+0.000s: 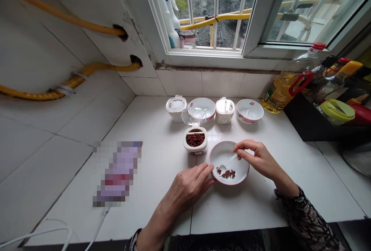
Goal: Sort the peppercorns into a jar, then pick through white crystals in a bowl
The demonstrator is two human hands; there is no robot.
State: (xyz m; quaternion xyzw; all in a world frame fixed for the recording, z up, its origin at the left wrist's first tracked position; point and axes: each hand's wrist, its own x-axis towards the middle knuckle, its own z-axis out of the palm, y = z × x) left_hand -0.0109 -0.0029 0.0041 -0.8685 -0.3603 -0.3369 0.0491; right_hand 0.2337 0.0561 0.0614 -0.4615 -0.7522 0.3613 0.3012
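Note:
A white bowl (219, 154) with a pink rim stands on the counter in front of me. My left hand (189, 184) grips its left rim, fingers at the edge and thumb low against the side. Between the thumb and fingers of my right hand (259, 159) is a small white spoon (231, 160), its tip down inside the bowl. Reddish-brown peppercorns (228, 174) lie in a small heap by the spoon tip. Just behind the bowl, a seasoning jar (194, 149) full of the same peppercorns has its clear lid (193, 116) flipped up.
Two closed seasoning jars (176, 112) (224, 116) and two floral bowls (209, 106) (249, 116) line the back. An oil bottle (276, 92) and a black rack (308, 123) of bottles stand right. A pixelated purple object (120, 170) with a white cable (100, 224) lies left.

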